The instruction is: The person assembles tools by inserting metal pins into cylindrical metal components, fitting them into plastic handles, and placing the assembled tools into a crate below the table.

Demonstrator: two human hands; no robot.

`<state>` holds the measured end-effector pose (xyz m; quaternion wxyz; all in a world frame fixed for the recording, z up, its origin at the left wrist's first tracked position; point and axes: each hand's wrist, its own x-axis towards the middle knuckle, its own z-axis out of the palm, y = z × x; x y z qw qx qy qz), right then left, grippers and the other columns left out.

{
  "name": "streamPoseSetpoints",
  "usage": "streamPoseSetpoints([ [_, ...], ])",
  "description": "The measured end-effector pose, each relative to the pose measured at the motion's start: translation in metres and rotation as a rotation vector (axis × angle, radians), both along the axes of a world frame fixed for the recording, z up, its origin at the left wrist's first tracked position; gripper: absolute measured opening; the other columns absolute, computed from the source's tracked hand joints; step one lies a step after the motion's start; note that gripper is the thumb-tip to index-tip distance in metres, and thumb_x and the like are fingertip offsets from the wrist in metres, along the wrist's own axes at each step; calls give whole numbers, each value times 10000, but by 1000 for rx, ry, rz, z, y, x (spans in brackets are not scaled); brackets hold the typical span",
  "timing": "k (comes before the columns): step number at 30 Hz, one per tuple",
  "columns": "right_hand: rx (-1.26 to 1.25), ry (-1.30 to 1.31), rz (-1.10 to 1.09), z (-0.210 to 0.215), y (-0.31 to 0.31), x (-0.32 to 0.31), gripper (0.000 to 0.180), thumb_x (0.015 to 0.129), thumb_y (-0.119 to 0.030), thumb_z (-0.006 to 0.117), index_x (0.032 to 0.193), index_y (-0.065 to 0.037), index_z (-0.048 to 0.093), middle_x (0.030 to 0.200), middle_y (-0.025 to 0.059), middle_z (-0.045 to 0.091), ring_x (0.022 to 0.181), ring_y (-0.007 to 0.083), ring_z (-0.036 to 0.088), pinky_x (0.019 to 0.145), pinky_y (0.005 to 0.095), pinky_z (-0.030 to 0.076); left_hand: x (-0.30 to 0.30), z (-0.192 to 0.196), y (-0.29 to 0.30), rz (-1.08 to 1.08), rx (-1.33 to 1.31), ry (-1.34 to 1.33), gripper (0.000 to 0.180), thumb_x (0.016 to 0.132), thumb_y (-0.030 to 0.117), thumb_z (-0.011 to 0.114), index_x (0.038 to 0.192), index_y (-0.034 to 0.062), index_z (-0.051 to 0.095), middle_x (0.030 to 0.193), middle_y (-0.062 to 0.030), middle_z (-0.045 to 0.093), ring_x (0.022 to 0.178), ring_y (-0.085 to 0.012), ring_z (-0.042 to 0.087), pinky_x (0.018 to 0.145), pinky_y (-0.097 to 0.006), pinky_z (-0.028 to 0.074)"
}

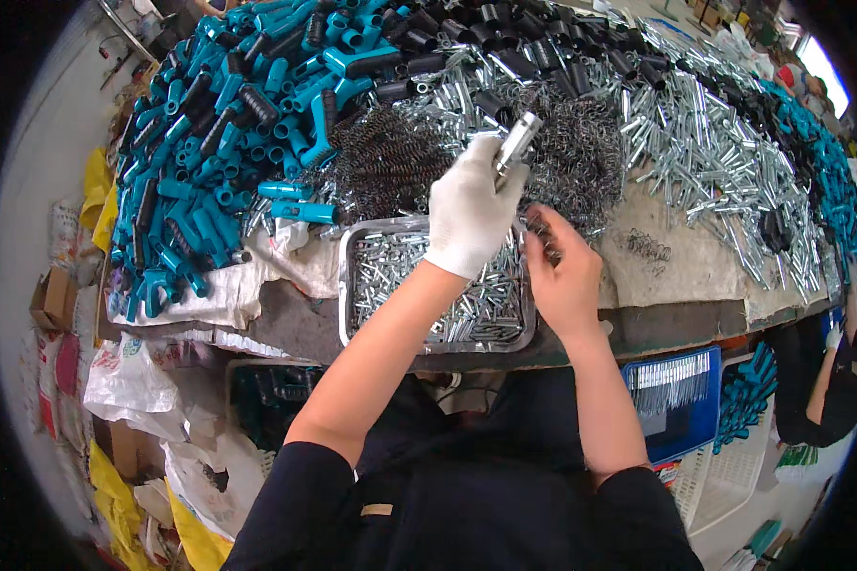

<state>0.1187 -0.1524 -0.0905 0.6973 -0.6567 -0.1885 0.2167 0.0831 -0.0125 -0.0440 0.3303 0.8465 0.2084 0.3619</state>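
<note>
Left hand [468, 211] grips metal tube [522, 135], projecting past fingers [486, 147]; right hand [568, 278] pinches dark spring [542, 234] near front edge of table [678, 326].

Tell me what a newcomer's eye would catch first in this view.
Probably the big heap of teal parts at upper left. Next, near the middle, the white-gloved left hand holding a shiny metal tube, with the bare right hand beside it, dark coiled springs in its fingers. Just below sits a tray of small metal pins.
</note>
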Motion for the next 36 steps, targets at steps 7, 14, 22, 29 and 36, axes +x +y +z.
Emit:
streamPoseSetpoints([
  [7,-131,-724,-100,-5,-13,-14,333,893,-15,620,1223,-47,585,1103,111,634,885,183,663,698,282,541,10,12,49,-8,188,257,293,835,287,652,1028,66,632,806,-191,671,786,-382,661,698,-459,508],
  [14,150,-54,32,-17,-38,-21,230,952,-46,553,1173,17,543,1003,129,649,787,148,651,676,278,556,0,17,68,-179,476,628,249,785,301,672,968,136,703,871,-148,685,829,-345,664,742,-440,523],
  [22,220,-25,50,-16,-83,-18,234,921,-28,588,1151,13,584,942,87,644,725,126,632,655,268,546,-72,38,15,-700,368,582,263,779,236,715,1041,218,730,825,-94,691,712,-296,667,615,-381,528],
  [29,-53,-43,377,-6,-82,-61,182,852,-98,700,983,13,639,731,47,661,576,84,623,503,231,472,-94,33,-37,-766,529,867,614,736,336,743,1264,94,543,675,-116,635,577,-295,645,508,-404,494],
  [36,6,512,456,-7,-134,-72,188,904,-83,628,1066,12,619,740,50,662,508,79,567,448,223,432,-102,23,-70,-959,385,676,580,755,309,754,1256,80,571,660,-61,627,570,-255,644,489,-354,482],
])
